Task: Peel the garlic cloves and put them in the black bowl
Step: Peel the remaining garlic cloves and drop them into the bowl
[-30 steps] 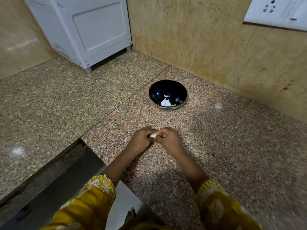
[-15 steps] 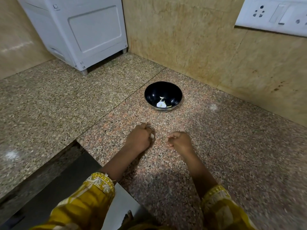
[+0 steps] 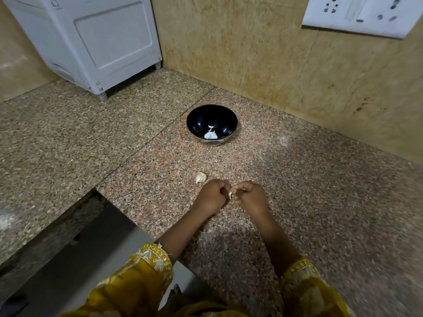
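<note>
A speckled granite counter point(image 3: 297, 202) fills most of the view, meeting a tan stone wall point(image 3: 240, 53) at the back. A white appliance point(image 3: 96, 40) stands on short feet in the far left corner, and a white switch-and-socket plate point(image 3: 364, 14) is fixed to the wall at upper right. The black bowl point(image 3: 196, 120) sits on the counter near the wall, upright, with a few pale garlic pieces point(image 3: 210, 134) lying at its bottom. Closer in, well short of the bowl, two forearms come out of yellow patterned sleeves point(image 3: 146, 277) and end low over the counter. The left hand point(image 3: 211, 196) is drawn into a tight fist, fingers curled inward. The right hand point(image 3: 250, 197) is curled just as closely, its thumb and fingertips turned toward the left hand. The two hands nearly touch, and a small garlic clove point(image 3: 230, 195) is pinched between them, only a pale sliver of it showing; how much each hand bears of it cannot be told. A loose clove point(image 3: 201, 177), still in its skin, lies on the counter just beyond the left hand, apart from it.
</note>
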